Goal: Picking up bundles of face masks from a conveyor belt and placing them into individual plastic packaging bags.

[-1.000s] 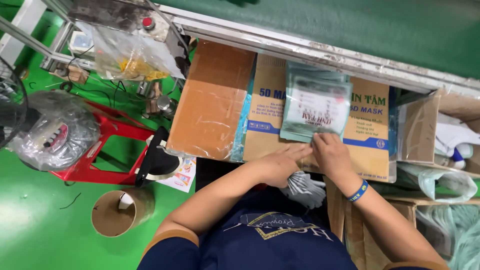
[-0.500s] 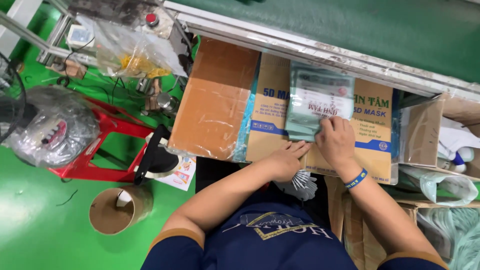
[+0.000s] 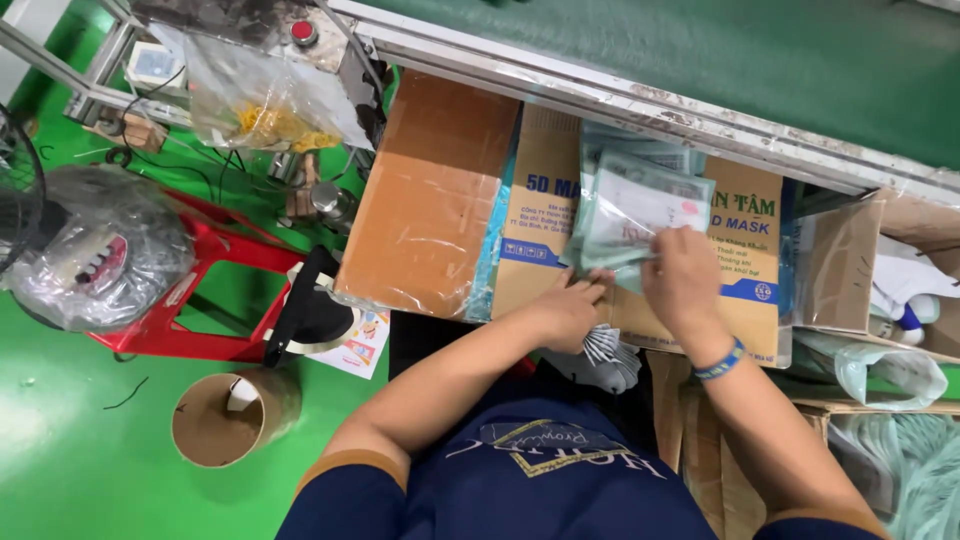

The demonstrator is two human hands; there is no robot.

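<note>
A stack of clear plastic packets with pale green face masks [image 3: 632,210] lies on a flat printed cardboard box [image 3: 545,215]. My left hand [image 3: 570,310] grips the stack's lower left corner, fingers curled onto it. My right hand [image 3: 683,278], with a blue wristband, presses on the stack's lower right part with the fingers over the packets. Some loose white masks [image 3: 607,350] lie in my lap below the hands.
A plain brown carton [image 3: 430,200] sits left of the printed box. A green conveyor belt [image 3: 700,50] with a metal rail runs along the top. A red stool [image 3: 190,300], a wrapped bundle [image 3: 95,260] and a cardboard tube [image 3: 225,415] stand on the green floor. An open carton [image 3: 850,265] is at right.
The mask stack has tilted and shifted a little to the left. My right hand has moved onto its lower right part; my left hand now holds its lower left corner.
</note>
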